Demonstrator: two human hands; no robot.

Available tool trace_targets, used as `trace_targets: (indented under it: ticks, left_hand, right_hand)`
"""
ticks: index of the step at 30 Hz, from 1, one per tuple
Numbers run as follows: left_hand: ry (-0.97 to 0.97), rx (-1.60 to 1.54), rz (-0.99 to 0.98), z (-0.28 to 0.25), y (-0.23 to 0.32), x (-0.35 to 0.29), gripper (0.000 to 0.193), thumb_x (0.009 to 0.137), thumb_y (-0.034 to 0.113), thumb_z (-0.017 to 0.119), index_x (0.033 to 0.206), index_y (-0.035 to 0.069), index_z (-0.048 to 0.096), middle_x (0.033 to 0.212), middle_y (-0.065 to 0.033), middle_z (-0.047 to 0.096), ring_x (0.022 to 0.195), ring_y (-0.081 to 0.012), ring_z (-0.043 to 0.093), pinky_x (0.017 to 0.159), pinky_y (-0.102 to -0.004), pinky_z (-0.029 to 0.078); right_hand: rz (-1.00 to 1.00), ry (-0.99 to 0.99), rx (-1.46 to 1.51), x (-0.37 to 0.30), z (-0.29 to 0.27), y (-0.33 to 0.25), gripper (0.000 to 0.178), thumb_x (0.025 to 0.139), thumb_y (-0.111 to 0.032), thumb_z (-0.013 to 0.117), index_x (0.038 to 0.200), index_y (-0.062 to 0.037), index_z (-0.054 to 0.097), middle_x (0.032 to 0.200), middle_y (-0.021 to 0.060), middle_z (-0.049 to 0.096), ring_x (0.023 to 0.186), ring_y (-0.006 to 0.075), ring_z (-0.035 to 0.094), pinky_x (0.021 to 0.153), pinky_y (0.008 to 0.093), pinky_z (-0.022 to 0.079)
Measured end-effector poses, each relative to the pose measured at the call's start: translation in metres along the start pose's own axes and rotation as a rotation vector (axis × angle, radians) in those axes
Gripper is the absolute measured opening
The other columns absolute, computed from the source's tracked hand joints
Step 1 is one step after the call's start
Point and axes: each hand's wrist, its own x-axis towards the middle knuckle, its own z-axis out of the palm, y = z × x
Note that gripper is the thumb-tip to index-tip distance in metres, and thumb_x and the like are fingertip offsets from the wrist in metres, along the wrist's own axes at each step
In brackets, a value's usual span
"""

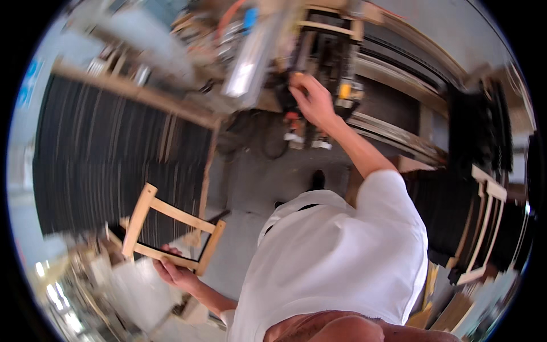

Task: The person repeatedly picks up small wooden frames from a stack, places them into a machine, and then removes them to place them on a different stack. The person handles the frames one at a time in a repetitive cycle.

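Note:
My left hand (175,272) grips a light wooden frame (176,214) by its lower rail, thumb and fingers on either side of the wood. The frame has four sides and an open middle, and it hangs tilted out to my left. Ahead, my right hand (312,101) reaches to a machine (327,54) with metal rails and a yellow part. Its fingers are bent at a dark part of the machine beside a small orange spot. What those fingertips hold, if anything, is blurred. Another pale wooden frame (325,27) sits at the machine's far end.
A large stack of dark-edged boards (114,137) stands at my left behind a wooden rail (137,91). A shiny metal cylinder (245,74) juts beside the machine. Dark stacked pieces and wooden frames (484,228) stand to my right. Cables lie on the grey floor (256,182).

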Motion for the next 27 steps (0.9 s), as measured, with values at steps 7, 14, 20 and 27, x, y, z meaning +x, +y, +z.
trace_targets:
  ticks: [7,14,20,27]
  left_hand:
    - [0.338,-0.275,-0.080,-0.193,-0.010,0.087,0.039,0.098,0.018,0.049,0.131,-0.003,0.045,0.122,-0.0173,0.060,0.080,-0.0178,0.057,0.071,-0.0307,0.050]
    - [0.264,-0.326,-0.444,-0.300,-0.079,0.212,0.032,0.100,0.014,0.040,0.114,-0.011,0.053,0.096,-0.0158,0.062,0.076,-0.0222,0.060,0.069,-0.0311,0.053]
    - [0.231,-0.225,-0.487,-0.260,-0.106,0.279,0.028,0.093,0.013,0.048,0.106,-0.010,0.057,0.091,-0.0149,0.062,0.079,-0.0237,0.061,0.072,-0.0356,0.051]
    - [0.304,0.649,0.082,-0.191,-0.063,0.258,0.050,0.089,0.025,0.061,0.118,-0.014,0.054,0.107,-0.0265,0.062,0.100,-0.0359,0.060,0.088,-0.0410,0.044]
  right_hand:
    - [0.143,-0.572,0.121,-0.179,0.110,-0.072,0.018,0.084,-0.006,0.069,0.101,-0.0031,0.064,0.091,0.0106,0.067,0.077,0.0220,0.066,0.068,0.0316,0.053]
    - [0.108,-1.025,-0.113,-0.235,0.173,-0.092,0.028,0.081,-0.012,0.071,0.106,-0.0039,0.064,0.088,0.0156,0.067,0.080,0.0277,0.067,0.071,0.0372,0.054]
    - [0.078,-1.044,-0.255,-0.255,0.168,-0.065,0.029,0.082,-0.019,0.071,0.107,-0.0052,0.063,0.088,0.0155,0.068,0.083,0.0318,0.067,0.073,0.0411,0.053]
    - [0.242,-1.045,-0.376,-0.283,0.148,-0.043,0.029,0.081,-0.019,0.069,0.106,-0.0048,0.063,0.092,0.0163,0.069,0.087,0.0339,0.066,0.077,0.0430,0.053]
